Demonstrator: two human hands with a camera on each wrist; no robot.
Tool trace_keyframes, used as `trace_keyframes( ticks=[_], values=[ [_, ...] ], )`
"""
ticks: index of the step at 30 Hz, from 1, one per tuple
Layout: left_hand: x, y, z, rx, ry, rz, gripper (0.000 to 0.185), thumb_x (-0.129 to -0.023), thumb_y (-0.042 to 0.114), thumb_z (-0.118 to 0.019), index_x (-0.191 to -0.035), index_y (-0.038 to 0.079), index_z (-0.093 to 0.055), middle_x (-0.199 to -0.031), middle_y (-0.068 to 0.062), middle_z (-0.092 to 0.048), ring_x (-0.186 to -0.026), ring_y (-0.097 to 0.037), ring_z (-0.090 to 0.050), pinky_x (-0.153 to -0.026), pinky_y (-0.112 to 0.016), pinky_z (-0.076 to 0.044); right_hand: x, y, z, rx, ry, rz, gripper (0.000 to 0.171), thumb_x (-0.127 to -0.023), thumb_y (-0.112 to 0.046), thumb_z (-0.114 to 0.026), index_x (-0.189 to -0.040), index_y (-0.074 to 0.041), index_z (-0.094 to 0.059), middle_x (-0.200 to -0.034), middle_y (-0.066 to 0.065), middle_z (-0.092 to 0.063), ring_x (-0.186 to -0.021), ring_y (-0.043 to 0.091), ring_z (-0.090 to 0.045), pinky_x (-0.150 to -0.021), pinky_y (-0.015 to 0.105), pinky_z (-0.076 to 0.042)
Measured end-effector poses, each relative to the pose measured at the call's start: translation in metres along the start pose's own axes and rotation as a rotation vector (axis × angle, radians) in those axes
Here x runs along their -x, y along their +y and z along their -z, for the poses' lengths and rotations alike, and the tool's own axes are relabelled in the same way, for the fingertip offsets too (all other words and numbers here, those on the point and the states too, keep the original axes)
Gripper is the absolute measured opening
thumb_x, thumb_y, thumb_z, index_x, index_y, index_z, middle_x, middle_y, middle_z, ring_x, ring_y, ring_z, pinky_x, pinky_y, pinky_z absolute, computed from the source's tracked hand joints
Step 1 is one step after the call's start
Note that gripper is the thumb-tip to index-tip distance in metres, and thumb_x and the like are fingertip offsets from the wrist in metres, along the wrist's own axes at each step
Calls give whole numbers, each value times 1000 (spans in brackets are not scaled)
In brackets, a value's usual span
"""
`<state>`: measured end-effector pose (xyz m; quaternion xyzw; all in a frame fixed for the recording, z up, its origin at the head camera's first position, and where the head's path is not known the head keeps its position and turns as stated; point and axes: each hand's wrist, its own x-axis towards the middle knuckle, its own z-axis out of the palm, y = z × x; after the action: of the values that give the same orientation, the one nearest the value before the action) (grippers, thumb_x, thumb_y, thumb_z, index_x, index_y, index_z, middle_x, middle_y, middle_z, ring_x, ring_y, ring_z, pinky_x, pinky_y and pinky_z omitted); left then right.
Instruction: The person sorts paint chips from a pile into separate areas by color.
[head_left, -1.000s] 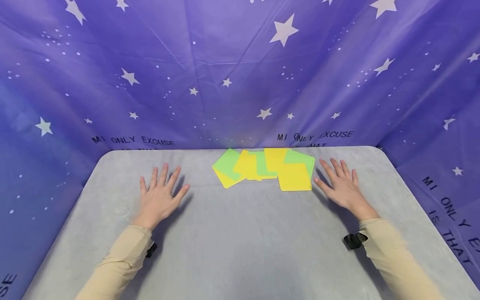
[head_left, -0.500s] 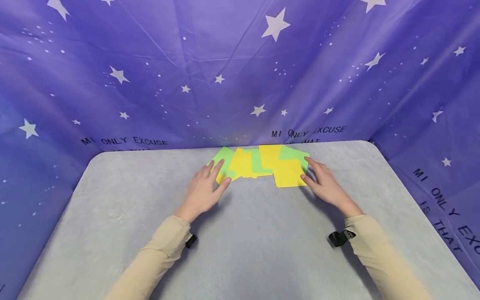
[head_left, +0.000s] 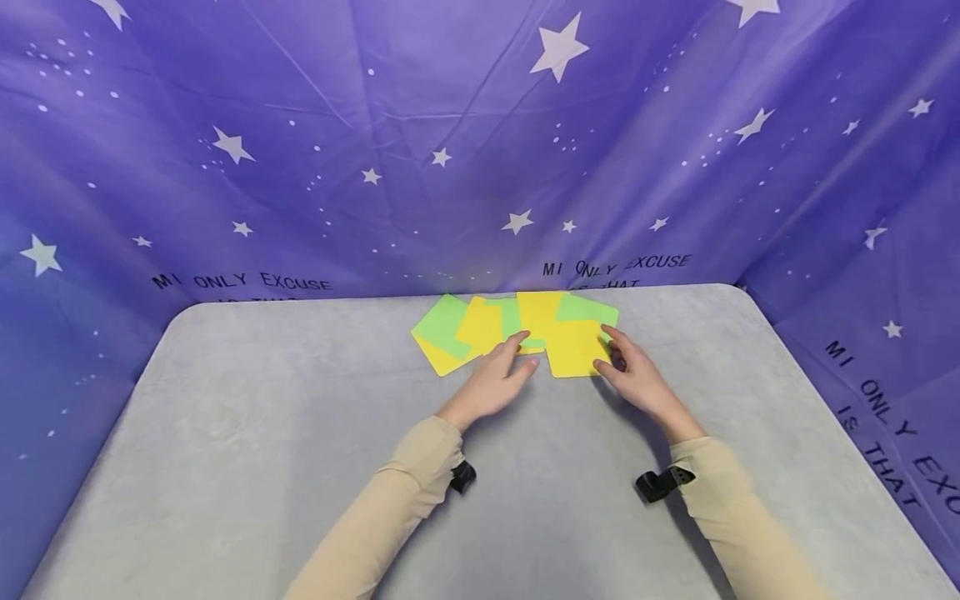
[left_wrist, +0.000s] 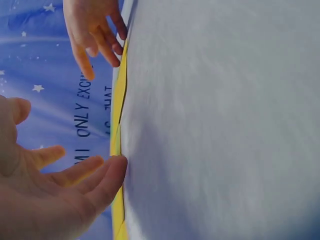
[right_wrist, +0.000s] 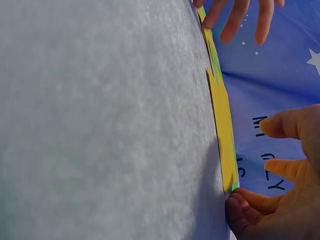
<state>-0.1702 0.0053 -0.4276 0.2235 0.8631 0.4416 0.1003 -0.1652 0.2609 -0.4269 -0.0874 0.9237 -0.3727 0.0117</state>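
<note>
Several yellow and green cards (head_left: 517,332) lie overlapped in a row at the far middle of the grey table (head_left: 300,433). My left hand (head_left: 502,367) reaches in from the left, its straight fingertips on the middle cards. The left wrist view shows a fingertip (left_wrist: 117,167) touching the cards' edge (left_wrist: 119,125). My right hand (head_left: 626,367) rests at the right edge of the nearest yellow card (head_left: 572,350), fingers loosely spread. In the right wrist view the right hand (right_wrist: 280,200) touches the corner of the stack (right_wrist: 220,110), holding nothing.
A purple star-printed cloth (head_left: 375,125) walls the table at the back and both sides, close behind the cards. Black straps (head_left: 462,477) (head_left: 660,483) sit at both beige sleeves. Bare grey table surface spreads to the left, right and front of the cards.
My left hand slid right, from the bare table to the left end of the row and now to its middle. My right hand moved in onto the right yellow card.
</note>
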Motion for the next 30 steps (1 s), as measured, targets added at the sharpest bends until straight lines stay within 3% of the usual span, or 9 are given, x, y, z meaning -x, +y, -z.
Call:
trace_keyframes(
  ticks=[8, 16, 22, 30],
  values=[
    [-20, 5, -15, 82, 11, 99, 54, -104, 38, -34, -149, 8, -32, -142, -16, -47, -130, -27, -44, -106, -42, -35, 1, -2, -6, -57, 12, -47, 61, -94, -7, -56, -147, 7, -28, -134, 38, -38, -119, 47, -42, -99, 57, -35],
    [-27, 7, -24, 181, 43, 124, 52, -104, 36, -39, -146, 6, -37, -137, -18, -51, -124, -28, -50, -100, -42, -41, 4, -7, -10, -177, -14, -117, 63, -96, -10, -56, -150, 2, -24, -139, 33, -36, -121, 44, -40, -100, 55, -33],
    [-26, 5, -29, 265, 99, 112, 45, -104, 29, -39, -141, 3, -42, -131, -16, -55, -119, -27, -53, -99, -40, -42, 5, -10, -10, -339, -43, -210, 66, -98, -12, -52, -153, -3, -17, -147, 29, -28, -129, 41, -32, -101, 49, -33],
    [-20, -1, -32, 499, 171, 157, 38, -100, 16, -51, -134, -1, -48, -127, -17, -55, -116, -28, -54, -93, -37, -46, 11, -14, -12, -606, -57, -269, 66, -98, -8, -49, -153, 0, -14, -151, 28, -21, -132, 38, -30, -90, 26, -38]
  ],
)
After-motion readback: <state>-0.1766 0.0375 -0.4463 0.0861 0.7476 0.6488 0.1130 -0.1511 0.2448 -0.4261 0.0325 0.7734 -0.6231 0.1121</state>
